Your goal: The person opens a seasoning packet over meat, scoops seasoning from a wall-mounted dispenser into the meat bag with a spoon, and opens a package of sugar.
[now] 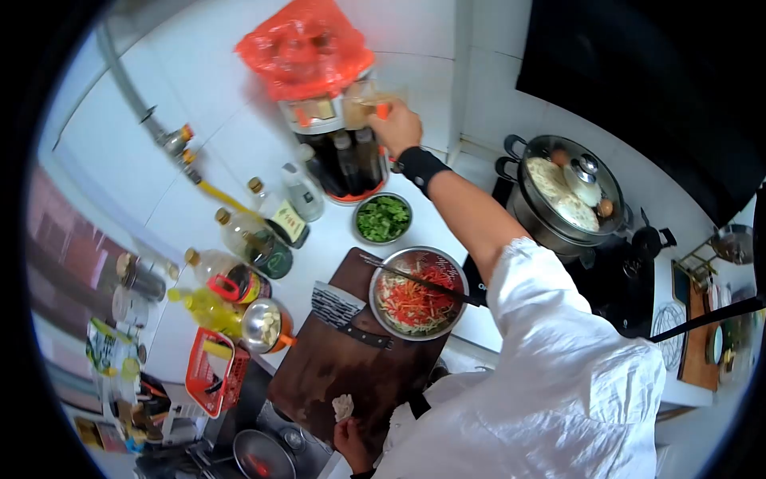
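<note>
My right hand (396,128) is raised to a round seasoning rack (323,124). Its fingers are closed on the orange handle of a clear seasoning box (367,102), which sticks out at the rack's side. My left hand (351,443) is low at the near edge of a brown cutting board (319,383), by a crumpled white piece (343,407). The fingers seem closed on that piece; its kind is unclear. A cleaver (339,307) lies on the board. Beside it, a metal bowl (381,319) holds shredded orange and pale vegetables, with dark chopsticks (431,285) across it.
A bowl of chopped greens (383,218) stands below the rack. Several bottles (255,243) line the left side, near a red basket (215,371) and a small pot (265,326) with pale pieces. At right, a lidded steamer (566,188) with eggs sits on the stove (626,295).
</note>
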{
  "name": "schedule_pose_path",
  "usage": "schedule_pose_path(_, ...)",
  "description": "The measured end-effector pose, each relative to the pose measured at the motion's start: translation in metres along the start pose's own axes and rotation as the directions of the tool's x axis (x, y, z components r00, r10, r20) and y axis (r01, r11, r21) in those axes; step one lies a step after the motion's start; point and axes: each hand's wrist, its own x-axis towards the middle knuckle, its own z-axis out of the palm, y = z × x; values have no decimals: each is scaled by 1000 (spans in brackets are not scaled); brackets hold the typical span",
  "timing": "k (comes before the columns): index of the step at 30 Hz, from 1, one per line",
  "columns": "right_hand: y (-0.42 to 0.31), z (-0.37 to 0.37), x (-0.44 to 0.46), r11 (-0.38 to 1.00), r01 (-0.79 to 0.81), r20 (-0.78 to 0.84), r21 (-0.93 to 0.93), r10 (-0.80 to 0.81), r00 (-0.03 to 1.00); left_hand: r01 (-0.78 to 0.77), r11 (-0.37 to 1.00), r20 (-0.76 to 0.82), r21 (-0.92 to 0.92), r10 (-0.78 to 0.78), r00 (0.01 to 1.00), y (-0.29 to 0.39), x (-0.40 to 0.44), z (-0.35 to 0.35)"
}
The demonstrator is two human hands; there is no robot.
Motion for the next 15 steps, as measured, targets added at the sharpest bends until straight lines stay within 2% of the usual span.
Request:
schedule_pose_path(1, 3, 3, 6, 999, -15, -12, -32, 15, 1000, -30, 1000, 14, 4, 30, 999, -3, 5, 0)
schedule_pose_path(4, 11, 6, 20, 999, -27, -19, -41, 26, 999, 41, 992, 38, -116, -37, 999, -7, 10, 4)
schedule_pose_path(7, 18, 0, 28, 1000, 22, 45, -13, -21, 999, 24, 999, 29, -43, -23, 999, 2, 14, 10)
schedule_pose_path(10, 24, 7, 39, 994, 102, 96, -39, -98, 991, 118, 993, 83, -19, -116, 990, 1, 17, 10)
schedule_pose_path(15, 27, 30, 64, 993, 103, 171, -53, -92, 981, 90, 988, -40, -129, -96, 995, 66, 2, 42)
